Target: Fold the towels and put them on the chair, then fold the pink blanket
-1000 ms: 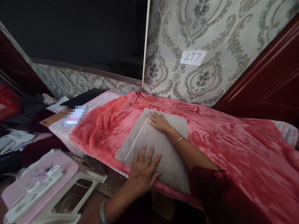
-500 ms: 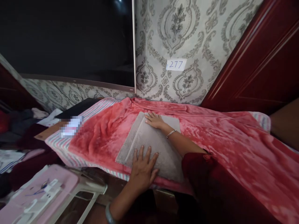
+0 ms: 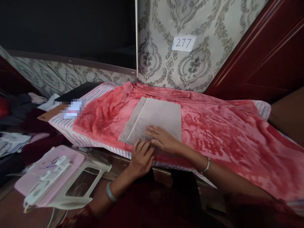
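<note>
A grey folded cloth (image 3: 163, 115) lies flat on a red plush blanket (image 3: 213, 133), with a narrow strip of its lower layer showing along the left side. My left hand (image 3: 142, 156) is at the cloth's near edge, fingers bent and close together over it; the thumb is partly hidden. Beside it, my right hand (image 3: 163, 139) rests on the near part of the cloth with fingers stretched out flat. The fingertips of both hands nearly meet. My hands and right forearm hide part of the near edge.
A pink and white stool (image 3: 68, 158) with a white power strip (image 3: 51, 177) stands at the left. Clothes (image 3: 30, 139) are heaped behind it. A large screen (image 3: 71, 31) and a paper marked 277 (image 3: 184, 43) are on the wall. A dark red door (image 3: 261, 63) is at right.
My right hand has slid from the cloth's far edge to its near part. My left hand's spread fingers have drawn together and bent at the near edge. The view has tilted downward.
</note>
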`<state>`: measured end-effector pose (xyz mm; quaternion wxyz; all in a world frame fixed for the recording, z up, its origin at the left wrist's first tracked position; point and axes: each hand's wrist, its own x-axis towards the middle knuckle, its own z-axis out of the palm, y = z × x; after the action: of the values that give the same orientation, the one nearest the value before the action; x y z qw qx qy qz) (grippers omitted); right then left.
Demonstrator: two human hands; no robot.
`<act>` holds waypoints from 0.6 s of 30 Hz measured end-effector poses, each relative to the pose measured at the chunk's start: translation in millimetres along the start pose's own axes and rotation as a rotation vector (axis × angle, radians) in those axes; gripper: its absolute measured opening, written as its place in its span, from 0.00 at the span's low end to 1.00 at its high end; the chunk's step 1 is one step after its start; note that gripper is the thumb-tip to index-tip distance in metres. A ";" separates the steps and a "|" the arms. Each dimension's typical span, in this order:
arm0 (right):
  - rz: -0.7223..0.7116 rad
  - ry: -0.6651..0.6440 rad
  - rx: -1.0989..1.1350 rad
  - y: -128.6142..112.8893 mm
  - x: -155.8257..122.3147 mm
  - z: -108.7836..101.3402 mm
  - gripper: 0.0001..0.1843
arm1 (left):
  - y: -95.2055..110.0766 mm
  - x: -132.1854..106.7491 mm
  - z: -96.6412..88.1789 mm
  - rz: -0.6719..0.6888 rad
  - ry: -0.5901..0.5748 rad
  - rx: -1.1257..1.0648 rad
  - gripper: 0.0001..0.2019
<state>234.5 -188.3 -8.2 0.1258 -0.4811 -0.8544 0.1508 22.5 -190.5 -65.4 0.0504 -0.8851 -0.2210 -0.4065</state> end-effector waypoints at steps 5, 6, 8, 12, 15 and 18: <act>-0.082 -0.111 -0.058 -12.6 7.6 18.8 0.36 | -6.6 -10.3 16.6 0.052 0.089 0.013 0.17; -0.082 -0.119 -0.084 -8.0 9.7 18.0 0.36 | -8.4 -11.1 19.1 0.062 0.095 0.013 0.17; -0.077 -0.127 -0.145 5.5 14.4 12.9 0.34 | -10.7 -12.0 22.3 0.066 0.094 0.019 0.18; 0.006 -0.071 -0.261 33.9 25.1 -3.7 0.32 | -10.5 -12.8 23.0 0.051 0.081 0.017 0.24; 0.161 -0.019 -0.306 42.8 30.7 -16.4 0.31 | -9.2 -13.4 17.0 0.055 0.061 -0.003 0.26; 0.233 0.014 -0.285 32.4 33.5 -22.0 0.31 | -11.1 -15.7 5.4 0.019 0.051 0.009 0.24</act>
<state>250.8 -140.5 2.2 0.0440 -0.5907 -0.8047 0.0386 12.5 -184.6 -81.7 0.0639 -0.8763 -0.2132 -0.4273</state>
